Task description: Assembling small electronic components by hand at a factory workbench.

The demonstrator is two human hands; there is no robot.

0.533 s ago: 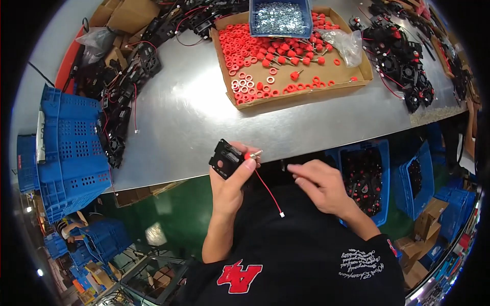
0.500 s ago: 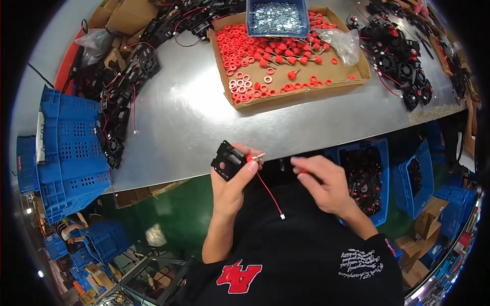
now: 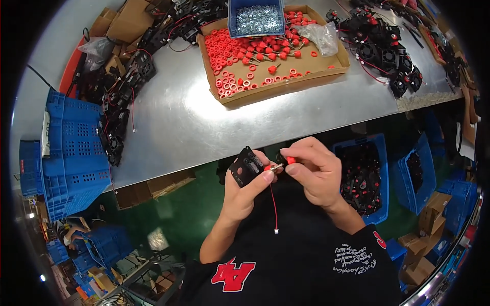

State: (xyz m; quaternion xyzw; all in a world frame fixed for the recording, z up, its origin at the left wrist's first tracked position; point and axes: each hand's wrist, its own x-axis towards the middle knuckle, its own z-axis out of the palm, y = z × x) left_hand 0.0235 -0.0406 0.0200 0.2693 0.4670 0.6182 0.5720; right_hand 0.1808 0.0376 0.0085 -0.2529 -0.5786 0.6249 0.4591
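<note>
Your left hand [image 3: 242, 200] grips firmly, thumb pointing rightward. Your right hand [image 3: 320, 177] pinches just beside it, fingers curled. Both forearms [image 3: 219, 239] slant inward.

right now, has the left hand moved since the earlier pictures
Yes, the left hand has moved to the right, judged against the cardboard tray.

Head cam, v. wide fisheye, looks steeply down from near side of metal tbl [image 3: 163, 132]. Faces fwd across it, close up; near edge approx. mid-view.
</note>
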